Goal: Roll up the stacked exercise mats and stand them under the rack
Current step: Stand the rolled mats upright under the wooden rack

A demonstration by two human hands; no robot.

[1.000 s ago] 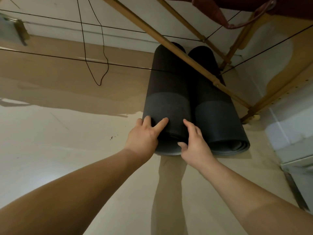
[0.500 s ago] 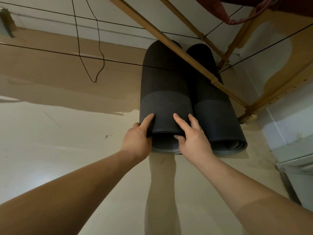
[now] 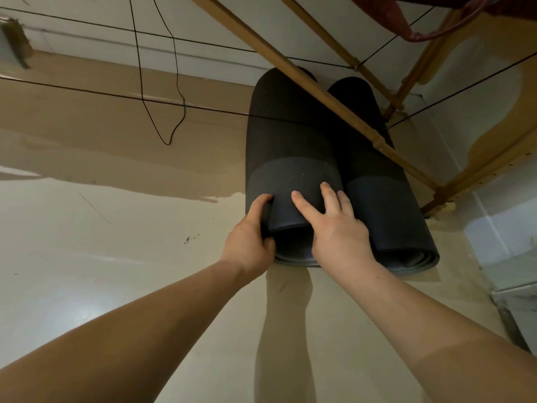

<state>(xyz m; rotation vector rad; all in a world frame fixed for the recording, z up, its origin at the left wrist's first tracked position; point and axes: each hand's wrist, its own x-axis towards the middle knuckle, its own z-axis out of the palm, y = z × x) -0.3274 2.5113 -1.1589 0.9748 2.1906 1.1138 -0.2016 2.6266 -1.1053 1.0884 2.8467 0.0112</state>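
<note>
Two rolled black mats lie side by side and touching on the floor (image 3: 101, 257). Their open ends point toward me and their far ends reach the floor's far edge, where it meets the wall. Both are under the rack (image 3: 305, 80), and one of its two long slanted wooden bars crosses above both rolls. My two hands are both on the left mat (image 3: 287, 135), at its near end, and neither touches the right mat (image 3: 374, 199). My left hand (image 3: 250, 242) grips the left mat at its left side. The thumb lies along the outer layer and the other fingers curl round the rim of the open end. My right hand (image 3: 337, 234) rests flat on top of the same roll, fingers straight and spread, pressing on the outer wrap close to the seam between the two rolls. I count four of its fingers on the mat and cannot see the thumb. Each roll shows a paler band at the near end and is darker farther in. The right mat's end shows several loose inner turns. Several thin black cords (image 3: 87, 91) run taut under the rack, and one more hangs in a loop at the left. One red cloth (image 3: 401, 21) hangs at the top right. A small cluster of dark specks (image 3: 190, 238) marks the floor left of my left hand. One pale box (image 3: 517, 286) stands at the floor's right edge.
</note>
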